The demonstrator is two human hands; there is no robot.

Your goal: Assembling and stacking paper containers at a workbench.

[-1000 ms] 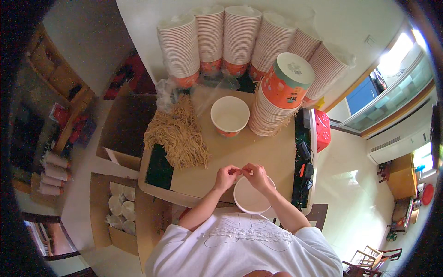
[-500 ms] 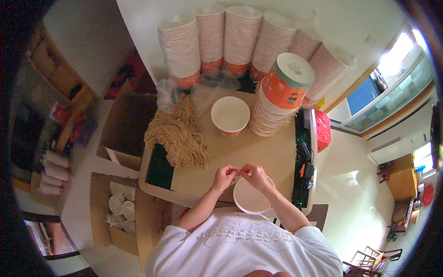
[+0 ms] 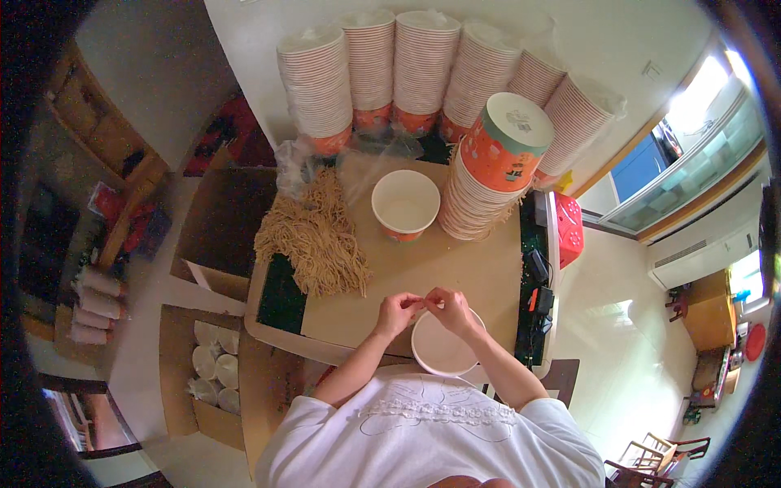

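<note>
A white paper bucket [image 3: 443, 350] stands at the table's front edge, close to my body. Over its far rim my left hand [image 3: 397, 312] and my right hand [image 3: 449, 307] meet, fingertips pinched together. Whatever is between them is too small to make out. Beyond, a second paper bucket [image 3: 405, 202] stands upright, white inside with an orange outside. Left of it lies a heap of tan cords [image 3: 317, 244]. On the right is a stack of nested buckets [image 3: 476, 199], topped by an upside-down orange bucket [image 3: 511, 146] with a green band.
Tall wrapped stacks of buckets [image 3: 427, 65] line the wall at the back. Clear plastic bags [image 3: 366, 167] lie before them. Black adapters [image 3: 538, 301] sit along the right table edge, near a red stool [image 3: 569, 230]. An open carton [image 3: 183, 398] with wrapped stacks stands at lower left.
Almost nothing differs. Both hands stay pinched together over the near bucket's rim, with only a slight shift of the fingers.
</note>
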